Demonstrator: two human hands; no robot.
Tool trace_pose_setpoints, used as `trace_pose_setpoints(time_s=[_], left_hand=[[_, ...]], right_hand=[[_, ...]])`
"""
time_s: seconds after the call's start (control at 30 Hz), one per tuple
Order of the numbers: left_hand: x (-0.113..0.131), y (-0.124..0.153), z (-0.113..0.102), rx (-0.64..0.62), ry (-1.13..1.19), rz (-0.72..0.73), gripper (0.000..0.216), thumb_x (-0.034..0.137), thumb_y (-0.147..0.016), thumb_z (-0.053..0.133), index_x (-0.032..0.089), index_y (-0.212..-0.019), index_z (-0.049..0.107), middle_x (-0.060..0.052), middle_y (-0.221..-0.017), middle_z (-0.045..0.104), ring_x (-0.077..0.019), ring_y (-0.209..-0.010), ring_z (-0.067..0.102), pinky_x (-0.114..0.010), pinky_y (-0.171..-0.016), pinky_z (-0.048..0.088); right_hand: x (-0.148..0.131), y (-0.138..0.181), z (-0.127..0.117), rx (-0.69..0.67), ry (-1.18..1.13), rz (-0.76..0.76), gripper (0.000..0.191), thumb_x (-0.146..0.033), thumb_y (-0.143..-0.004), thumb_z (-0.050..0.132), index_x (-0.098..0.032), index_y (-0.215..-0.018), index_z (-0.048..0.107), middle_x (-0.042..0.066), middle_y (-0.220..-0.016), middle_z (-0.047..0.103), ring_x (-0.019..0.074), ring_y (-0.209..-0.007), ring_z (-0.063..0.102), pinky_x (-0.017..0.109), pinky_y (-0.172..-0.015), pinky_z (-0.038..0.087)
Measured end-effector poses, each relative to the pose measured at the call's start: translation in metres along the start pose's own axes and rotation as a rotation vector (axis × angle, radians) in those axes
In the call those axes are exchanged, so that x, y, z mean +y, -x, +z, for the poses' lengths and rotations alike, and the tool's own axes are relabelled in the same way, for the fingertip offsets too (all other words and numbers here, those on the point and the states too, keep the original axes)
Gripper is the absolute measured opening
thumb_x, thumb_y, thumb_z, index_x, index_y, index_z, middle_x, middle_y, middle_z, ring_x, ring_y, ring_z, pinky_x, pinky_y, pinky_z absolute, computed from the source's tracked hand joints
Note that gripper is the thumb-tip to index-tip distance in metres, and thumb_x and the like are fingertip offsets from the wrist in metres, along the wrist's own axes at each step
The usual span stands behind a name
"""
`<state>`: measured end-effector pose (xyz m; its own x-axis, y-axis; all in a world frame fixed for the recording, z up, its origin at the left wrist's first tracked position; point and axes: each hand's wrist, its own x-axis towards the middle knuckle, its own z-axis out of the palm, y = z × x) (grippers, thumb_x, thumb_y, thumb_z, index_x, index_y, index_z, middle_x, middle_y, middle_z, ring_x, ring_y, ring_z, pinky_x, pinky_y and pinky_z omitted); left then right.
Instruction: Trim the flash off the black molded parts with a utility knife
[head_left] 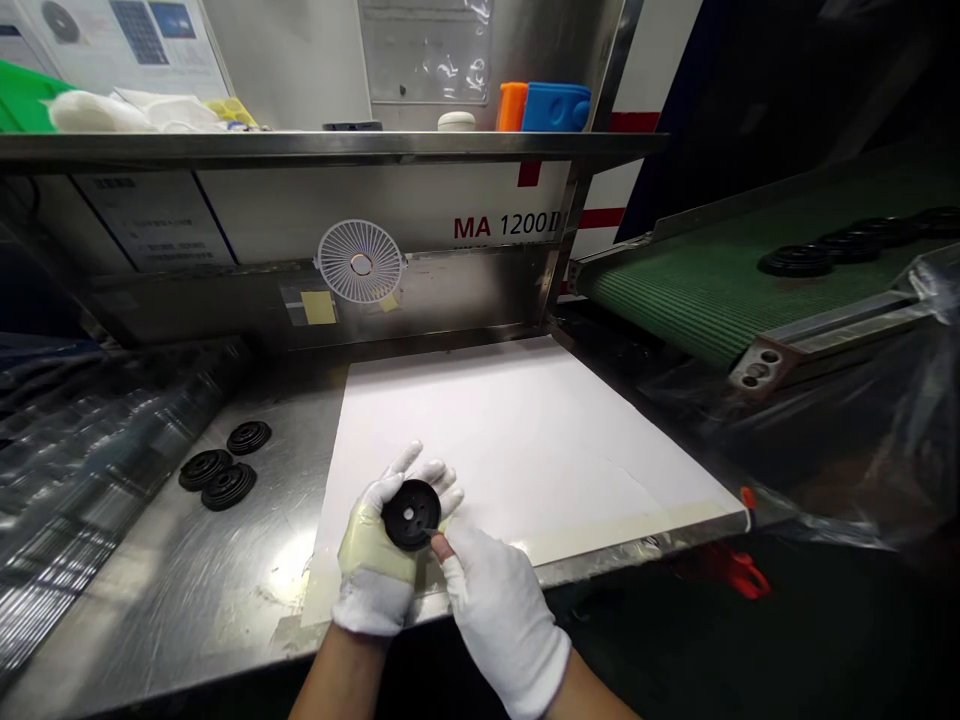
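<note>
The black moulded disc sat at six o'clock in my view, held over the near part of the white sheet. From where I was operating, it looked light and stiff, probably rubber or hard plastic, and its matte surface might slip a little against cotton gloves. I judged the outer rim the best place to take hold, leaving the central hole clear.

Going left to right, three matching discs lay at eight o'clock on the stainless steel bench. The left hand, its white glove wrapped with yellowish tape, cradled the disc from below with its fingers curled up behind the rim. The right hand came in at five o'clock, close beside it, with a fingertip at the disc's lower edge; I couldn't tell whether it was gripping. At two o'clock, more discs lay in a row on the green conveyor belt.
</note>
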<state>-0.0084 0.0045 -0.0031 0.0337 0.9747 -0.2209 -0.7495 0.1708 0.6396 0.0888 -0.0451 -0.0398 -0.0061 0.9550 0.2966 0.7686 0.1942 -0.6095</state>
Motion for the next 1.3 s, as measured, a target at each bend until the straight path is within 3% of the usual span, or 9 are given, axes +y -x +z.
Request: trace_pose_setpoints(time_s=[0.1, 0.17, 0.43, 0.63, 0.87, 1.07, 1.13, 1.23, 1.3], left_hand=[[0.000, 0.001, 0.001, 0.012, 0.052, 0.061, 0.026, 0.018, -0.075, 0.054, 0.012, -0.098, 0.064, -0.006, -0.069, 0.061, -0.0173, -0.068, 0.060, -0.034, -0.069, 0.054], [-0.002, 0.002, 0.003, 0.006, 0.101, 0.113, 0.019, 0.017, -0.075, 0.058, 0.012, -0.093, 0.064, -0.003, -0.068, 0.058, -0.0140, -0.066, 0.057, -0.030, -0.066, 0.053], [-0.004, 0.003, 0.007, 0.001, 0.175, 0.117, 0.015, 0.025, -0.078, 0.064, 0.018, -0.090, 0.060, 0.002, -0.069, 0.054, -0.0121, -0.067, 0.057, -0.027, -0.067, 0.052], [-0.006, 0.008, 0.013, 0.066, 0.109, 0.309, 0.011, 0.022, -0.082, 0.056, 0.017, -0.091, 0.060, 0.001, -0.072, 0.053, -0.0113, -0.070, 0.056, -0.029, -0.079, 0.053], [-0.005, 0.006, 0.011, 0.021, 0.133, 0.293, 0.012, 0.018, -0.080, 0.058, 0.016, -0.091, 0.061, 0.001, -0.072, 0.054, -0.0107, -0.069, 0.056, -0.028, -0.074, 0.054], [-0.012, 0.002, 0.005, -0.036, 0.067, 0.402, 0.020, 0.016, -0.078, 0.059, 0.019, -0.098, 0.063, 0.001, -0.077, 0.058, -0.0108, -0.075, 0.059, -0.031, -0.086, 0.052], [-0.009, 0.004, 0.004, -0.022, 0.007, 0.354, 0.028, 0.017, -0.079, 0.058, 0.021, -0.106, 0.063, -0.003, -0.091, 0.063, -0.0147, -0.087, 0.061, -0.034, -0.090, 0.051], [0.005, 0.009, 0.001, -0.053, -0.064, 0.045, 0.040, 0.022, -0.078, 0.054, 0.021, -0.118, 0.059, -0.012, -0.116, 0.062, -0.0272, -0.106, 0.059, -0.041, -0.086, 0.052], [0.013, 0.011, -0.001, -0.104, -0.058, -0.096, 0.045, 0.021, -0.074, 0.054, 0.018, -0.118, 0.059, -0.015, -0.107, 0.064, -0.0304, -0.100, 0.060, -0.044, -0.079, 0.053]], right_hand=[[-0.003, 0.002, 0.000, -0.041, -0.062, -0.026, 0.026, -0.032, -0.093, 0.034, -0.025, -0.079, 0.055, -0.002, -0.071, 0.064, 0.0158, -0.063, 0.057, 0.031, -0.056, 0.024], [-0.003, 0.001, -0.002, -0.048, -0.101, -0.019, 0.025, -0.032, -0.092, 0.034, -0.026, -0.082, 0.056, -0.002, -0.074, 0.064, 0.0158, -0.065, 0.057, 0.030, -0.057, 0.025], [0.001, -0.002, -0.001, 0.031, -0.067, 0.035, 0.024, -0.030, -0.093, 0.035, -0.026, -0.081, 0.056, -0.003, -0.071, 0.064, 0.0140, -0.062, 0.055, 0.029, -0.058, 0.025], [-0.009, 0.003, 0.003, 0.006, -0.103, 0.010, 0.027, -0.032, -0.094, 0.032, -0.024, -0.080, 0.055, -0.002, -0.070, 0.063, 0.0140, -0.062, 0.056, 0.029, -0.057, 0.026], [-0.005, -0.001, -0.002, 0.054, -0.094, 0.048, 0.030, -0.034, -0.095, 0.032, -0.024, -0.078, 0.054, -0.002, -0.068, 0.062, 0.0132, -0.060, 0.053, 0.028, -0.056, 0.025], [-0.009, 0.003, 0.003, 0.039, -0.078, 0.021, 0.027, -0.031, -0.093, 0.033, -0.023, -0.076, 0.053, -0.002, -0.066, 0.061, 0.0139, -0.058, 0.053, 0.029, -0.055, 0.024], [-0.010, 0.005, 0.004, 0.038, -0.075, 0.009, 0.028, -0.031, -0.093, 0.032, -0.023, -0.077, 0.053, -0.002, -0.067, 0.061, 0.0143, -0.059, 0.054, 0.030, -0.055, 0.024], [-0.007, 0.004, 0.002, 0.046, -0.090, 0.006, 0.027, -0.030, -0.093, 0.034, -0.023, -0.077, 0.054, -0.002, -0.066, 0.061, 0.0144, -0.059, 0.055, 0.030, -0.056, 0.024], [-0.003, 0.001, -0.001, 0.038, -0.130, 0.009, 0.026, -0.029, -0.093, 0.035, -0.024, -0.080, 0.056, -0.002, -0.069, 0.063, 0.0142, -0.061, 0.056, 0.029, -0.056, 0.026]])
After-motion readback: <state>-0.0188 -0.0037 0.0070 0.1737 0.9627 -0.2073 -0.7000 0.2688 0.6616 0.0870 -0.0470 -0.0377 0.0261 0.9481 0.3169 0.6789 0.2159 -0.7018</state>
